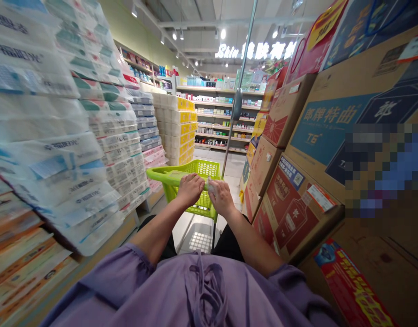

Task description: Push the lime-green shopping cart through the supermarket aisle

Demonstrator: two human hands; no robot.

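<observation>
A lime-green plastic shopping cart (pixel 181 175) stands in front of me, its basket bare where I can see into it. My left hand (pixel 191 190) is closed over the middle of its push handle (pixel 173 175). Close beside it, my right hand (pixel 223 198) is closed at the right part of the same handle. A small crumpled white piece, like a tissue (pixel 211 187), shows under the right thumb and fingers. The handle's right end is hidden behind that hand.
Tall stacks of wrapped paper packs (pixel 106 113) line the left side. Printed cardboard cartons (pixel 317 118) are piled close on the right. A thin metal pole (pixel 241 72) rises by the cart's right side. Ahead, pale floor leads to stocked shelves (pixel 222 103) and yellow-white packs (pixel 178 129).
</observation>
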